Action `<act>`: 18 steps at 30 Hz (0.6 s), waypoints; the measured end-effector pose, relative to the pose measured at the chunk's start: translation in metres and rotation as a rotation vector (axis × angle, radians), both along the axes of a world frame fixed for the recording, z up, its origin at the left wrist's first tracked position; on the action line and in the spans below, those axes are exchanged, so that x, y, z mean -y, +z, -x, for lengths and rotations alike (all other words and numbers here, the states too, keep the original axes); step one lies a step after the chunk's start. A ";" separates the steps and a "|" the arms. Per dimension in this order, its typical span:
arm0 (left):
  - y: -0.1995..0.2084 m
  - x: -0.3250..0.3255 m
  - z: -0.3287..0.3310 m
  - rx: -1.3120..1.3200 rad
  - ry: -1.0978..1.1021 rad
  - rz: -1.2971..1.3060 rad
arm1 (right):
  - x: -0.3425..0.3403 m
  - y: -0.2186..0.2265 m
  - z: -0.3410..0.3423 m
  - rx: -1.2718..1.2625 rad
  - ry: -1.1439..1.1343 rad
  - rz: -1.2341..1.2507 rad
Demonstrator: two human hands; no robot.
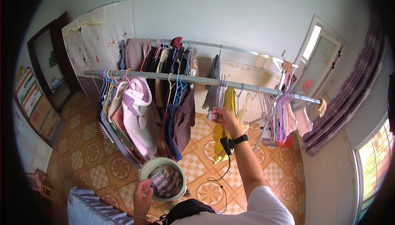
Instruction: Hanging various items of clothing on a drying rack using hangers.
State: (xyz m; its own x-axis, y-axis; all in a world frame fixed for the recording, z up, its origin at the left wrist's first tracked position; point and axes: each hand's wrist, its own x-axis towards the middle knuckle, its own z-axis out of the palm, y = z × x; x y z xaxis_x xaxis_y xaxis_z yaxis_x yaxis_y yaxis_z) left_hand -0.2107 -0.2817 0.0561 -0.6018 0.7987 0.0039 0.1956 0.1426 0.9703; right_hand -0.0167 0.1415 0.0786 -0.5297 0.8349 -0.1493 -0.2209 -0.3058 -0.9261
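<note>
My right hand (224,117) reaches forward to the front rail, its fingers closed around thin purple clothes hangers (222,94) that hang there. Just right of it a yellow garment (224,138) hangs on its own hanger. Down at the lower left, my left hand (143,191) is beside the rim of a pale bucket (145,169); its fingers are loosely bent and apart, with nothing seen in them. Inside the bucket lies a bundled striped grey and pink cloth (166,180).
Clothes crowd the left of the front rail (197,79), including a pink-white hooded garment (138,109). Several bare hangers (282,118) bunch at its right. A second rail (201,44) runs behind. A blue cloth-covered thing (92,208) stands lower left; purple curtains (341,97) hang right.
</note>
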 end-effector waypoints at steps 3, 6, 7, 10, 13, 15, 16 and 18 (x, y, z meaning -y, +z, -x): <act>0.002 -0.003 -0.001 0.011 0.018 -0.048 | 0.005 -0.009 0.008 0.025 -0.017 0.042; -0.001 -0.020 0.009 0.028 -0.023 -0.060 | 0.011 -0.010 0.007 0.061 -0.111 -0.009; 0.001 -0.027 0.012 0.027 -0.033 -0.060 | 0.009 -0.013 0.005 0.060 -0.121 -0.009; 0.008 -0.047 0.018 -0.024 -0.112 -0.101 | 0.002 -0.024 0.001 0.096 -0.228 -0.080; 0.010 -0.064 0.020 -0.108 -0.222 -0.166 | -0.004 -0.031 -0.005 0.041 -0.377 -0.109; 0.015 -0.068 0.020 -0.112 -0.252 -0.168 | -0.003 -0.032 -0.012 0.104 -0.429 -0.135; 0.016 -0.068 0.022 -0.114 -0.272 -0.167 | -0.001 -0.032 -0.011 0.171 -0.470 -0.159; 0.016 -0.064 0.027 -0.113 -0.293 -0.146 | 0.003 -0.035 -0.010 0.337 -0.573 -0.147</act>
State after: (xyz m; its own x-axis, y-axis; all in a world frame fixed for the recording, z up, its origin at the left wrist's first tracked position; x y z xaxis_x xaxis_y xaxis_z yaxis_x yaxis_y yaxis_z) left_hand -0.2378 -0.2173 0.0718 -0.3357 0.9237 0.1847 0.3153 -0.0746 0.9461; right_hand -0.0067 0.1388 0.0433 0.0582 0.9941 -0.0919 -0.0023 -0.0919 -0.9958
